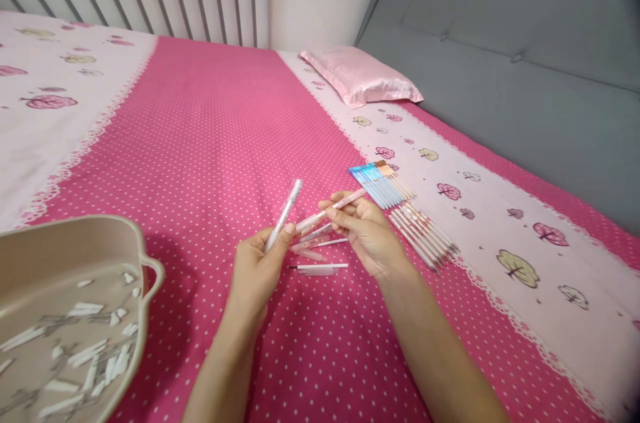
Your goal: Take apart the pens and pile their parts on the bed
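My left hand is closed on a clear and white pen, which points up and away with small print near its top. In my right hand, a slim pale pink pen is pinched between thumb and fingers. Its lower end comes close to my left fingertips; whether they touch it I cannot tell. Beneath and between the hands lie several loose pen parts, among them a thin white refill and a clear cap. My right hand partly hides this pile.
A beige basin with small white and grey pieces stands at the left. Right of my hands lie a row of blue-topped pens and a row of pink patterned pens. Farther back, a pink pillow rests on the bed against a grey headboard.
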`<state>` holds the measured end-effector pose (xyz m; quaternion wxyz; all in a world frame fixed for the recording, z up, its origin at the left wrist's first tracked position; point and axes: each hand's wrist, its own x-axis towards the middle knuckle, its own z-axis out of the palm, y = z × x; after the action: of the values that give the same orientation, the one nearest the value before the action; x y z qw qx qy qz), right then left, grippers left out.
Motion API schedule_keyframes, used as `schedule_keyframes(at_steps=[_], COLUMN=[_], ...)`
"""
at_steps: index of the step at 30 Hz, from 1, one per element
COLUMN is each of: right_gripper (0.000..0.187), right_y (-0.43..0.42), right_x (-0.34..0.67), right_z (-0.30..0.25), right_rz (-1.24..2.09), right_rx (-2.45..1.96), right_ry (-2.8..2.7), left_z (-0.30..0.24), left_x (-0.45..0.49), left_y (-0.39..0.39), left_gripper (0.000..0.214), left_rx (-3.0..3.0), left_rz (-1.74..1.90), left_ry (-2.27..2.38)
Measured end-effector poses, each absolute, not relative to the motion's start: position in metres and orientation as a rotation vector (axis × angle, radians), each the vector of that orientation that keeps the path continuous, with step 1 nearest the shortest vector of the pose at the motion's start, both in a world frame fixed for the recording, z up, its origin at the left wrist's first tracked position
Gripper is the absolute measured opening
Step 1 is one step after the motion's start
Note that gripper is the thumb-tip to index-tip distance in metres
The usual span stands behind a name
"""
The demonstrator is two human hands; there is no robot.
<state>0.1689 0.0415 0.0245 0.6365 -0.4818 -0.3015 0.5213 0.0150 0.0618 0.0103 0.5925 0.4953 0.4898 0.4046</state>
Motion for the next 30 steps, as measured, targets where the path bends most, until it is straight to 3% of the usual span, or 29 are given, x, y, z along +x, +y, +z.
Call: schedule_keyframes(at_steps=[9, 14, 30], right_gripper=[0.026, 0.026, 0.027], right_y=[0.0420, 0.0416, 0.0392], right_x=[0.1699, 0.1691, 0.1734], right_z=[0.0265, 0.0283, 0.0284], right_rz=[1.179, 1.176, 1.326], right_rx=[-1.075, -1.085, -1.034], right_ry=[-0.691, -0.680, -0.705], left_z=[0.0130, 0.0096, 0.0076], left_x=[0.0157, 0.0158, 0.0160], left_y=[0.0624, 0.0631, 0.0614], left_gripper=[0.042, 0.028, 0.025], left_rx=[1.043, 1.056, 1.103], left_rz=[0.979, 1.036, 1.007], left_ry=[1.130, 1.140, 1.096])
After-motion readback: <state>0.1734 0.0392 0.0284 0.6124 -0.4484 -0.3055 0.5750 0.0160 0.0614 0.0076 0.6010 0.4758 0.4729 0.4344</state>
